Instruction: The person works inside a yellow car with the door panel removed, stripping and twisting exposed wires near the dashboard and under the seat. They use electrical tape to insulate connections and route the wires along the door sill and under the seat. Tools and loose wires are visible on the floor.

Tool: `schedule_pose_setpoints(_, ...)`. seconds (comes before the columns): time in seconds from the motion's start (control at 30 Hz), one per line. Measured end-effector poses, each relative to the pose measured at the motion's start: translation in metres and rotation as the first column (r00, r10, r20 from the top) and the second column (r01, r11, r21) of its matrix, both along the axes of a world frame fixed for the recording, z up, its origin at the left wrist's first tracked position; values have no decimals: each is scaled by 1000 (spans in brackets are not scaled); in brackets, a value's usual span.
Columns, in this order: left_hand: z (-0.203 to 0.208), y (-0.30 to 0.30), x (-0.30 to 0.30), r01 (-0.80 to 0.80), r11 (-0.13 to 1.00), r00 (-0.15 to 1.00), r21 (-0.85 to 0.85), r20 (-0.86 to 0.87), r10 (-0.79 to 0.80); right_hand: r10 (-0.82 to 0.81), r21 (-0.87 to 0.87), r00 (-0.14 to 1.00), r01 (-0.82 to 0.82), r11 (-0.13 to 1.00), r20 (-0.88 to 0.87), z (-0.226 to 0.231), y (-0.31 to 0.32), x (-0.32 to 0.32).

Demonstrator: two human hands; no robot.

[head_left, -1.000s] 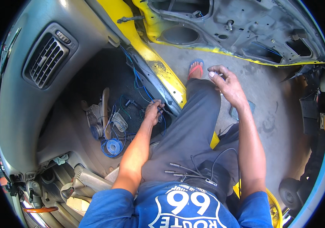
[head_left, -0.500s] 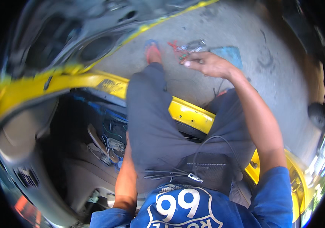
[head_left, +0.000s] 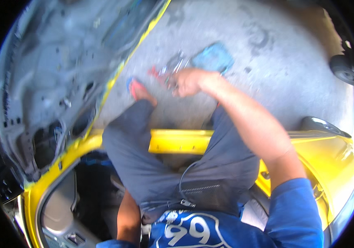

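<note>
This is a car repair workshop or garage: a yellow car (head_left: pixel 181 141) has its door (head_left: pixel 77 68) open and stripped to grey metal, wheels (head_left: pixel 345 71) stand rightward, and blurred metal pieces (head_left: pixel 178 61), probably tools, lie on a stained concrete floor (head_left: pixel 264 91).

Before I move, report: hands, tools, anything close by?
Right hand above floor, near loose tools; grip too blurred to tell. Left hand out of view. Light-blue item beside tools.

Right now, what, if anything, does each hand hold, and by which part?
That cannot be told: the right hand is too blurred, and the left hand is hidden behind the left leg.
</note>
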State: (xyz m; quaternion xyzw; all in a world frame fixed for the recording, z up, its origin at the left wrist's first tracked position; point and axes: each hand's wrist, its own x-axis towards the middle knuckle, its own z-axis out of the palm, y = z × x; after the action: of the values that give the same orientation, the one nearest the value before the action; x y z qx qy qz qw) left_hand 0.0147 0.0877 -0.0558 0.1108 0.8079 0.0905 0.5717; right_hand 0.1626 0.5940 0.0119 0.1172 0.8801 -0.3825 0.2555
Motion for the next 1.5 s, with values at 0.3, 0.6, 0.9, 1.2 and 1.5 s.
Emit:
schedule_pose_setpoints(0.3, 65, 62, -112, 405, 882, 907, -241, -15, -420, -775, 122, 628, 777, 618, -74, 26, -8, 127)
schedule_pose_setpoints(0.6, 133, 274, -120, 444, 885, 867, 143, -320, -383, -875, -96, 478, 870, 484, -83, -35, -14, 136)
schedule_pose_setpoints(0.9, 176, 327, -94, 835, 502, 447, -225, -253, -858, -996, -267, -77, 960, -88, 52, 86, 11, 227)
schedule_pose_setpoints(1.2, 289, 483, 9, 991, 134, 135, -23, 94, -986, -874, -45, -464, 885, -463, -145, 318, -52, 330)
schedule_pose_setpoints(1.5, 356, 602, 99, 990, 106, 65, 92, 368, -928, -765, -197, -645, 751, -631, -8, 414, -108, 345)
